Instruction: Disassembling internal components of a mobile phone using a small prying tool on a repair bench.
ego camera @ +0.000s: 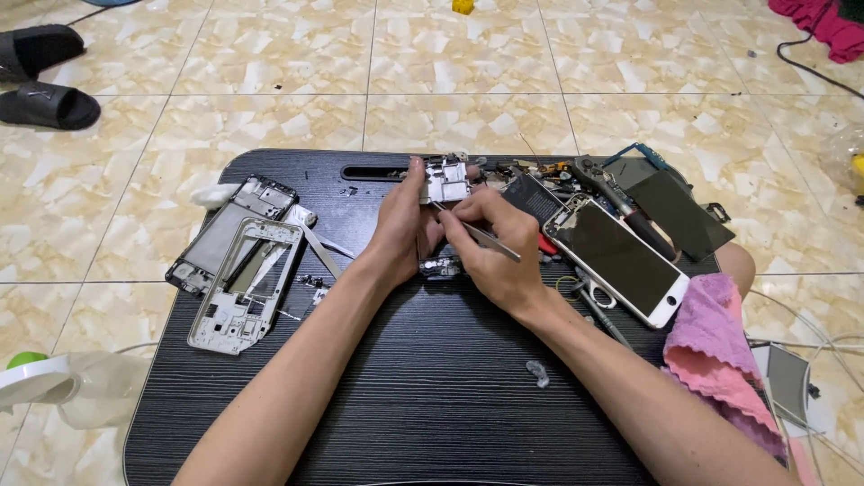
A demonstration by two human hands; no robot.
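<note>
I note left hand (402, 225) pinching small silver metal phone part (446, 179); right hand (493, 247) gripping thin steel tweezers (481, 235) over black wood-grain worktop (432, 387).

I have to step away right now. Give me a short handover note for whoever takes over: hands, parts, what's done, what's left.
Left hand: grip on a small silver phone part, held up over the black lap table.
Right hand: grip on metal tweezers, tips at that part.
Two stripped phone frames lie at left; a white phone with cracked screen at right, beside a pink cloth.
Done: phones opened, frames set aside.
Left: the tweezer work on the held part looks unfinished.
</note>
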